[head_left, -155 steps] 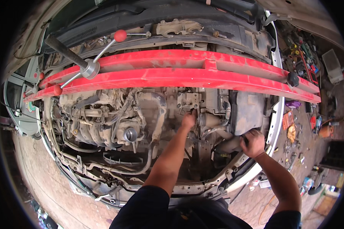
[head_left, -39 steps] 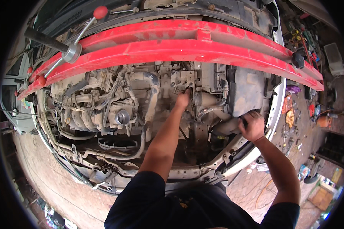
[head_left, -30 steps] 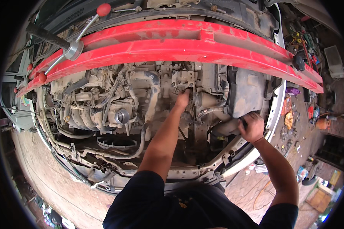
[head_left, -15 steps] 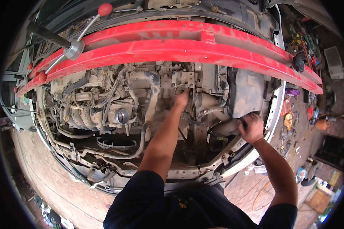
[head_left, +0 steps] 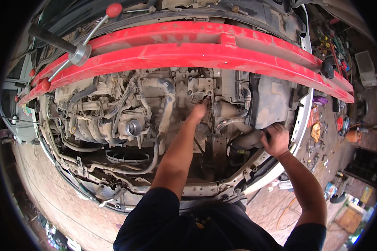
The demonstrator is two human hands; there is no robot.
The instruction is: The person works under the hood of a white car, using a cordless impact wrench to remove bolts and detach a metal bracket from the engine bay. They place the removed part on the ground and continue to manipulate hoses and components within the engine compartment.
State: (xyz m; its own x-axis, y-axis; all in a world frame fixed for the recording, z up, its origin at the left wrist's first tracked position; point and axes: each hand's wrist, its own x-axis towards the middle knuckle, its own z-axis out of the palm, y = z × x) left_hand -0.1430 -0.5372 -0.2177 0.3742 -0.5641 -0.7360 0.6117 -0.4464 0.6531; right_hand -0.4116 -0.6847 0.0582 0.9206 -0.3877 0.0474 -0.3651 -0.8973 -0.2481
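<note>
In the opened engine bay, my left hand (head_left: 200,110) reaches to a dusty metal mounting bracket (head_left: 202,86) near the middle. Its fingers are drawn together at the bracket's lower edge; whatever lies between the fingertips is too small to make out. My right hand (head_left: 277,141) rests at the near edge of a dusty black plastic box (head_left: 270,102), above a wide air duct (head_left: 248,141). The right fingers are loosely bent and apart, with no tool visible in them. Between both hands sits a grey-brown cylindrical housing (head_left: 226,109).
A red double-beam engine support (head_left: 163,56) spans the bay beyond my hands, with a threaded screw (head_left: 52,37) and ball-ended handle at left. The engine (head_left: 96,113) with an open throttle body (head_left: 133,128) lies left. A front crossmember (head_left: 197,188) runs before me; scattered tools lie right.
My left hand has shifted very slightly at the bracket, its fingertips a little to the right. My right hand stays in the same place.
</note>
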